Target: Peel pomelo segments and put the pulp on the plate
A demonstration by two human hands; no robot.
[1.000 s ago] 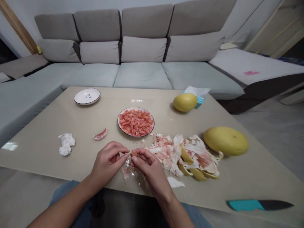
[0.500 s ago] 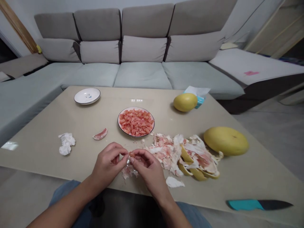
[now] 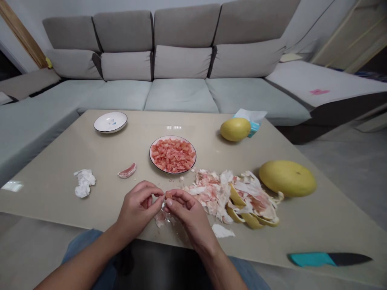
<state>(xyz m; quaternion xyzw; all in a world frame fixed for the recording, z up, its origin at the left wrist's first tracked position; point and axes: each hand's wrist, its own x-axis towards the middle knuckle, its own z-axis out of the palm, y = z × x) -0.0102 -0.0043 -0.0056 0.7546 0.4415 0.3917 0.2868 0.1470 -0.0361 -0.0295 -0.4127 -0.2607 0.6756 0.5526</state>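
Over the near part of the table, my right hand (image 3: 186,207) pinches a small piece of red pomelo flesh (image 3: 168,194) between thumb and fingers. My left hand (image 3: 140,207) is closed in a pinch right beside it, its fingertips at the piece's left edge; whatever it grips is too small to make out. Below the fingers lie scraps of pink membrane (image 3: 160,219). Beyond the hands stands a plate (image 3: 150,156) heaped with peeled red pomelo pieces (image 3: 173,155). An unpeeled pomelo segment (image 3: 127,170) rests left of that plate.
Right of my hands spreads a pile of membrane and rind (image 3: 238,197). Two whole yellow pomelos (image 3: 287,178) and a tissue pack (image 3: 254,128) sit further right. A knife (image 3: 329,259) lies at the near right edge. A white plate (image 3: 110,122) and crumpled tissue (image 3: 84,183) are at left.
My right hand has shifted and turned slightly around the pomelo piece, which shows a little more between the fingertips. The things on the table stay where they were.
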